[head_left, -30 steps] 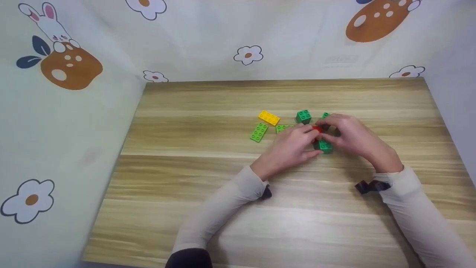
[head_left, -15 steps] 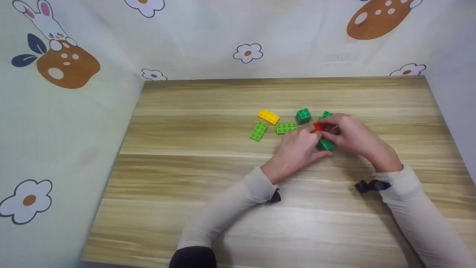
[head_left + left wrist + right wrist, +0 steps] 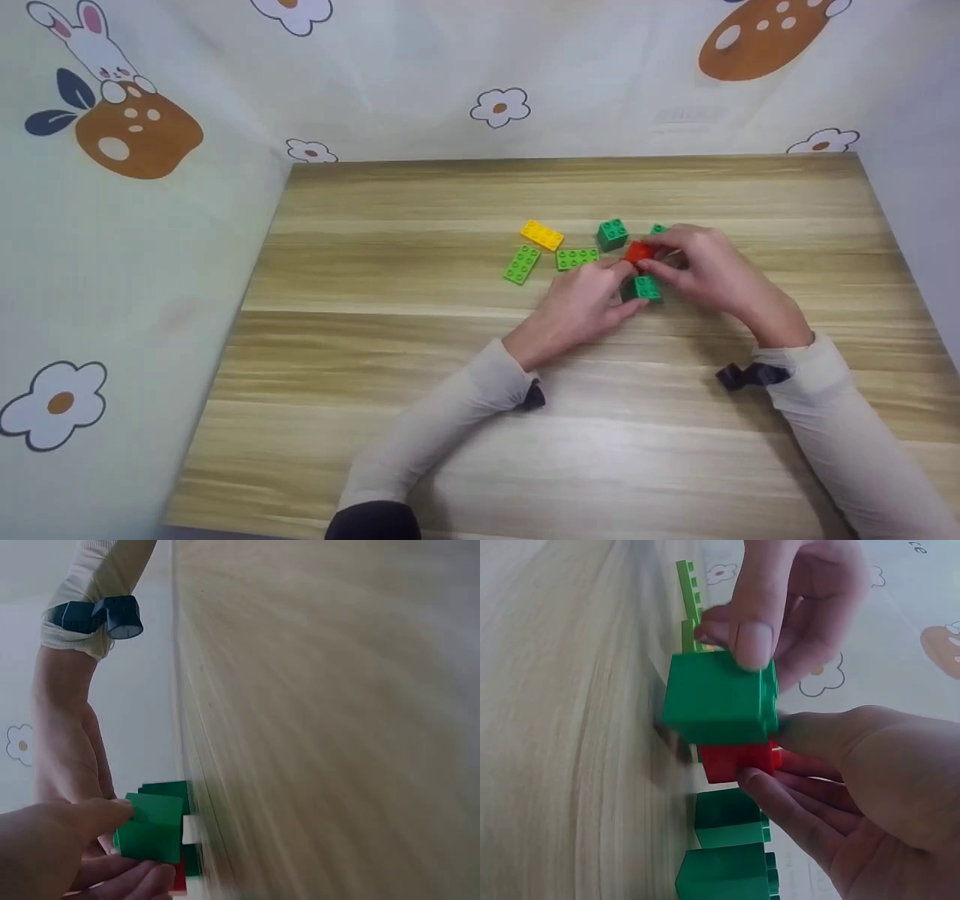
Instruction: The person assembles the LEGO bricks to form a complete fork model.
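Observation:
In the head view my left hand [image 3: 577, 304] grips a dark green block [image 3: 645, 288], thumb on its near side. The left wrist view shows the block's smooth side [image 3: 152, 829] between thumb and fingers. Just beyond it, my right hand [image 3: 705, 266] pinches a red block [image 3: 638, 253] between thumb and fingers. In the right wrist view the red block [image 3: 736, 761] sits right beside the green block [image 3: 716, 696], partly covered by it; whether the two are joined I cannot tell. Part of the red block is hidden by my fingers.
Behind the hands stand a dark green block [image 3: 613, 234] and another dark green block [image 3: 659, 229], partly covered by my right hand. To the left lie a yellow brick [image 3: 542, 235], a light green brick [image 3: 522, 265] and a second light green brick [image 3: 577, 259] on the wooden table [image 3: 360, 315].
My left hand and its green block shift slightly right, then back left. More of the red block shows now. The right hand stays almost in place, and the loose bricks have not moved.

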The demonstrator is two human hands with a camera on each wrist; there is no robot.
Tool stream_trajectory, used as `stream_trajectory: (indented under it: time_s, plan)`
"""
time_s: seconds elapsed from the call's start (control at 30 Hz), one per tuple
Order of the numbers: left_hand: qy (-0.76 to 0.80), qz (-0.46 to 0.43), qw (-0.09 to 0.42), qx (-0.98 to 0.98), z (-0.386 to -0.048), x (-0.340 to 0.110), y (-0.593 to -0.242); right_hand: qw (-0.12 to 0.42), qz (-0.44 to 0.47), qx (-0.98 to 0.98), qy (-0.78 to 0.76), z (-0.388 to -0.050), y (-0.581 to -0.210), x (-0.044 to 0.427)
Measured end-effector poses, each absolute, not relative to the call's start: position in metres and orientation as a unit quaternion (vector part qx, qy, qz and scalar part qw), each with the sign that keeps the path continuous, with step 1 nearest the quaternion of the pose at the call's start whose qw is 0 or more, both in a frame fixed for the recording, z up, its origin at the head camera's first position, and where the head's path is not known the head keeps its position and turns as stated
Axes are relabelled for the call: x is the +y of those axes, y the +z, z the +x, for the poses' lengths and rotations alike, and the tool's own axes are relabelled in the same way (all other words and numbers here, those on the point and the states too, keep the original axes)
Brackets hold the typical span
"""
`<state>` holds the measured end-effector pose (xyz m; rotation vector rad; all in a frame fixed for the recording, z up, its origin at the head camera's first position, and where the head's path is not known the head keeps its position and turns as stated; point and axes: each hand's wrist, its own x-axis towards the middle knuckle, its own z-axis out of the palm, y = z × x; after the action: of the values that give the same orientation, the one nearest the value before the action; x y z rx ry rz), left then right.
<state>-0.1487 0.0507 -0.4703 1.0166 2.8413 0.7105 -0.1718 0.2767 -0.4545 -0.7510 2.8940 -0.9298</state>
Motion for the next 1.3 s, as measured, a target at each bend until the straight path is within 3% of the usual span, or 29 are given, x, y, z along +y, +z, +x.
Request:
stream_trajectory:
  time_s: [0.57, 1.07, 1.3]
  plan:
    - [0.319, 0.290, 0.051, 0.901, -0.154, -0.011, -0.473, -0.062, -0.285, 0.903, -0.317, -0.166, -0.450, 0.270]
    - [0.384, 0.251, 0.101, 0.882, -0.163, -0.035, -0.488, -0.072, -0.326, 0.883, -0.331, -0.159, -0.440, 0.246]
    - [0.393, 0.263, 0.093, 0.876, -0.165, -0.036, -0.491, -0.053, -0.355, 0.872, -0.332, -0.157, -0.438, 0.227]
